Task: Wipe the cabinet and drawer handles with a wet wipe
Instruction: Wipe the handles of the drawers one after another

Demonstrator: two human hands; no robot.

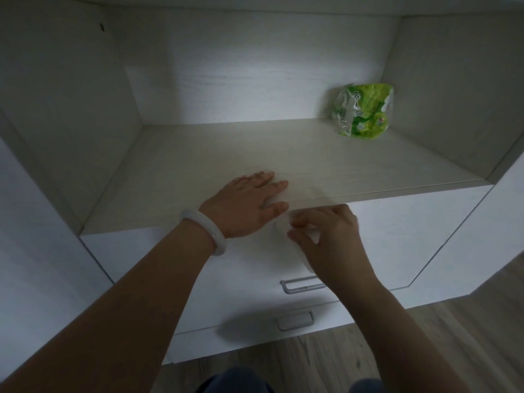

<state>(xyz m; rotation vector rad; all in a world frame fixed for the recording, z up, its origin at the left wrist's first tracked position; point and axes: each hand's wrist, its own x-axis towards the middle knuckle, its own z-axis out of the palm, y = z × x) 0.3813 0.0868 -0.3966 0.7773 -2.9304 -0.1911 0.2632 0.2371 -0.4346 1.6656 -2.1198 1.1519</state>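
Nearest the camera, the lower handle (295, 321) sits on the bottom drawer front, its long axis running left to right, well below both hands. Just above it the upper handle (302, 285) lies the same way; its right end is hidden behind the right forearm, so only about the left 2 thirds shows. The right hand (326, 236) is directly above that handle, clearly the nearer hand to it, fingers curled and pinching a pale wipe (286, 226) against the drawer front; the wipe is blurred and nearly the same colour as the drawer, so its edges are hard to trace. The left hand (246, 202) lies flat, fingers straight, pressing on the shelf (198, 154) edge. I judge the next wipe goes straight down to the upper handle. Farthest back, a green packet (364, 113) stands in the shelf's right rear corner.
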